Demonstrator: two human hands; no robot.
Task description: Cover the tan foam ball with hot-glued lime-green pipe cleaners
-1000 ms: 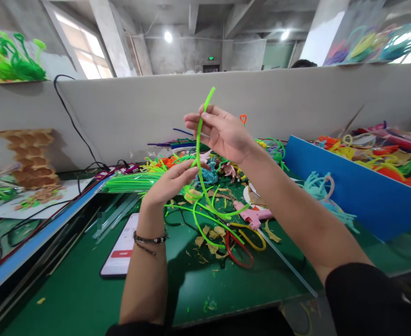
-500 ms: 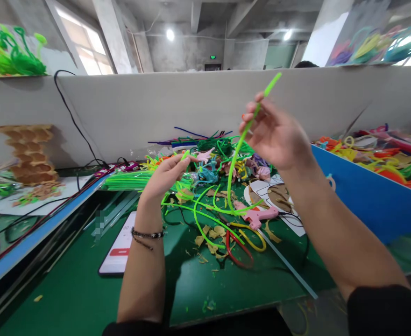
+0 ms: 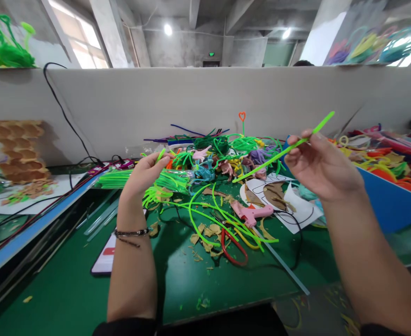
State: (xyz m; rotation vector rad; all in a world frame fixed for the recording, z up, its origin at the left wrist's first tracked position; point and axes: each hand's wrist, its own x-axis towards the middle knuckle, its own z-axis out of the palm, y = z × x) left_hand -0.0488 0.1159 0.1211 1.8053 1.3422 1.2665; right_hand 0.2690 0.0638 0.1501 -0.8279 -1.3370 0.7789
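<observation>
My right hand (image 3: 326, 168) is raised on the right, pinching a bright green pipe cleaner (image 3: 266, 162) between thumb and fingers. The stem slants nearly straight, its upper end past my fingertips and its lower end over the table's middle. On the left, my left hand (image 3: 143, 176) is closed in a pinch, with a short green pipe cleaner end (image 3: 161, 155) showing above the fingers; its remaining length is hidden. Below lie several loose green pipe cleaners (image 3: 191, 212), a pink glue gun (image 3: 251, 213) with a clear glue stick, and red-and-yellow-handled scissors or pliers (image 3: 231, 254).
A bundle of green pipe cleaners (image 3: 112, 179) lies behind my left wrist, and a phone (image 3: 102, 261) is under that forearm. A coloured pile (image 3: 205, 172) lines the partition (image 3: 163, 93). On the right stands a blue-sided box (image 3: 387, 200). White paper cutouts (image 3: 298, 217) lie beside the glue gun.
My right hand has moved right and down, drawing its pipe cleaner away from the loose ones, and the stem now hangs straighter. My left hand has shifted left. The orange heart is now uncovered.
</observation>
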